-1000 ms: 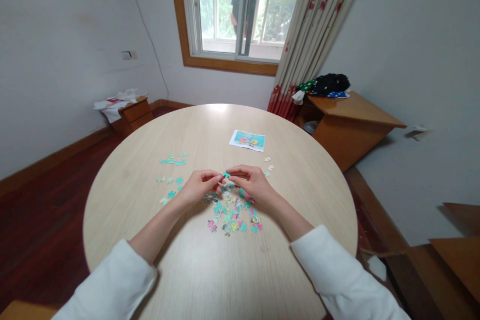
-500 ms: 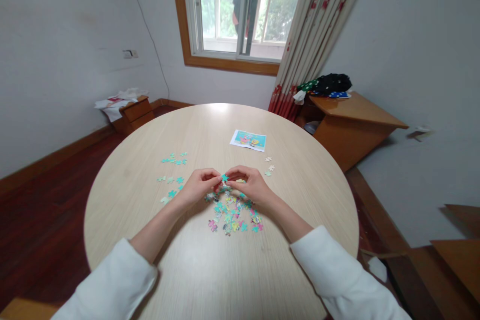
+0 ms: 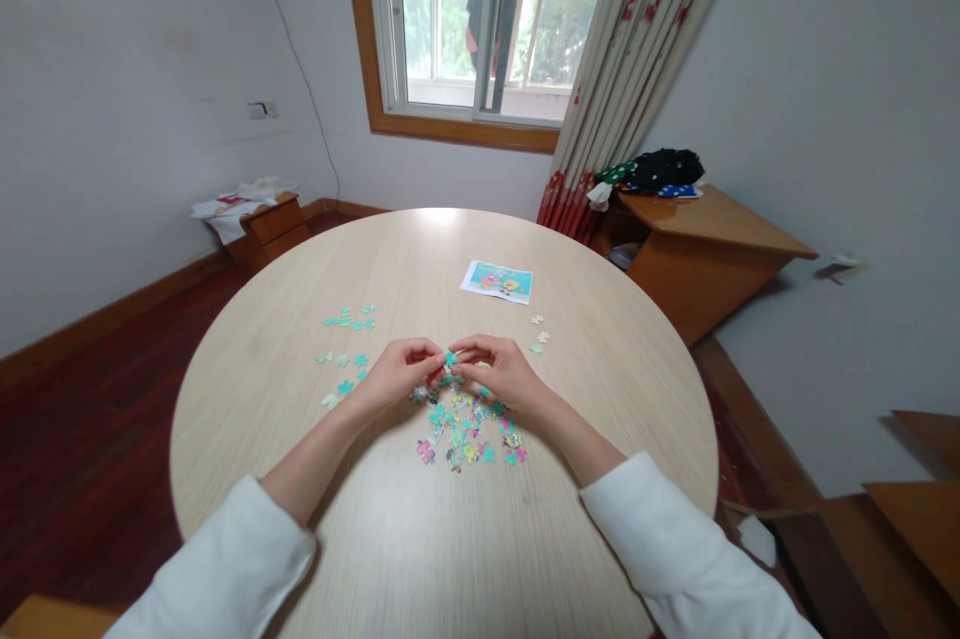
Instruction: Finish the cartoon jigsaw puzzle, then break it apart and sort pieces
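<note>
A small teal puzzle piece (image 3: pixel 451 359) is held up between my two hands, over the loose pile. My left hand (image 3: pixel 399 375) pinches its left side between thumb and fingers. On the other side, the bent fingertips of my right hand (image 3: pixel 501 371) close on the same piece. Below them lies a heap of mixed puzzle pieces (image 3: pixel 457 431) in teal, yellow, pink and pale green, its far part hidden by my hands. Teal and pale green pieces (image 3: pixel 349 323) are spread out to the left, some partly behind my left wrist.
A printed picture card (image 3: pixel 498 282) lies flat beyond my hands on the round table (image 3: pixel 442 549). Several pale pieces (image 3: pixel 540 335) sit right of my right hand. A wooden cabinet (image 3: pixel 720 229) topped with cloth stands past the table at right, near the curtain (image 3: pixel 637 49).
My hands stay almost in place around the teal puzzle piece. The view has shifted very slightly; the pieces on the table lie as before.
</note>
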The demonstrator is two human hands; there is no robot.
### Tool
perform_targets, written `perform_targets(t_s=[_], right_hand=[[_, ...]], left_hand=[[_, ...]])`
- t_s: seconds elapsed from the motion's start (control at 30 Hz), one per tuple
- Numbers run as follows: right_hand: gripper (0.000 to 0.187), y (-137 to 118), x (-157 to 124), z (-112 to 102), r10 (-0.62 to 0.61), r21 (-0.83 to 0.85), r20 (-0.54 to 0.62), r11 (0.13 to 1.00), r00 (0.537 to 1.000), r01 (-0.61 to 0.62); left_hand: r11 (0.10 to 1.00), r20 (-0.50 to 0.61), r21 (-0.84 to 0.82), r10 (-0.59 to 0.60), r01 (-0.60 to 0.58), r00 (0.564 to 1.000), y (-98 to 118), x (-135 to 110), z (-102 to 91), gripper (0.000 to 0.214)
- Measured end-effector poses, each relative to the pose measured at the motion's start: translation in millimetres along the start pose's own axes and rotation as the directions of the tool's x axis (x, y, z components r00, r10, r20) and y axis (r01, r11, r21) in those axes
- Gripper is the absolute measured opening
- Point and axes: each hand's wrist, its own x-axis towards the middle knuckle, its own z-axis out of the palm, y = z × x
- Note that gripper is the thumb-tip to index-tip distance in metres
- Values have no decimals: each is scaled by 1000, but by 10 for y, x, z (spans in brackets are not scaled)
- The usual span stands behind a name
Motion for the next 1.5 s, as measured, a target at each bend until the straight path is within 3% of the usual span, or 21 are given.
perform_targets(t_s=[0.13, 0.27, 0.3, 0.4, 0.5, 0.67, 0.83, 0.97, 1.07, 1.17, 1.23, 1.37, 1.5], right_hand=[[31, 29, 4, -19, -10, -20, -44, 1000, 999, 9], [29, 48, 12, -41, -15, -37, -86, 999, 996, 12], [29, 51, 14, -44, -16, -40, -89, 999, 996, 13], [29, 55, 19, -51, -22, -47, -89, 999, 996, 18], [28, 50, 21, -55, -27, -53, -85, 998, 996, 23], [26, 44, 17, -65, -31, -55, -99, 998, 995, 25], [26, 73, 19, -70, -27, -46, -105, 999, 994, 22], [27, 88, 20, -63, -28, -74, -102, 997, 994, 20], [26, 63, 33, -105, -53, -122, -129, 992, 990, 37], [26, 34, 71, -284, -112, -222, -225, 973, 968, 61], [26, 40, 101, -499, -152, -333, -341, 943, 928, 32], [26, 140, 106, -1026, -141, -524, -542, 828, 829, -201], [21, 287, 58, -1330, -42, -607, -585, 685, 810, -402]], left_hand=[[998, -157, 59, 32, -23, 987, 44, 20, -162, 31], [997, -452, 81, 24, 15, 892, 92, -20, -607, 30], [996, -479, 81, 1, 43, 878, 95, -44, -738, 29], [973, -372, 129, -131, 191, 919, 80, -130, -1074, 30], [938, -344, 167, -233, 303, 910, 44, -197, -1248, 27], [845, -369, 261, -359, 466, 857, -15, -225, -1307, 20], [787, -431, 273, -414, 553, 802, -74, -271, -1423, 20], [768, -397, 236, -483, 595, 781, -89, -378, -1564, 18], [777, -327, 211, -515, 592, 792, -65, -466, -1615, 17], [769, -259, 235, -540, 594, 801, -35, -509, -1612, 21], [756, -228, 272, -551, 596, 803, -22, -509, -1601, 24], [715, -191, 381, -560, 586, 806, -8, -481, -1596, 27], [676, -187, 441, -575, 591, 796, -34, -457, -1627, 29]])
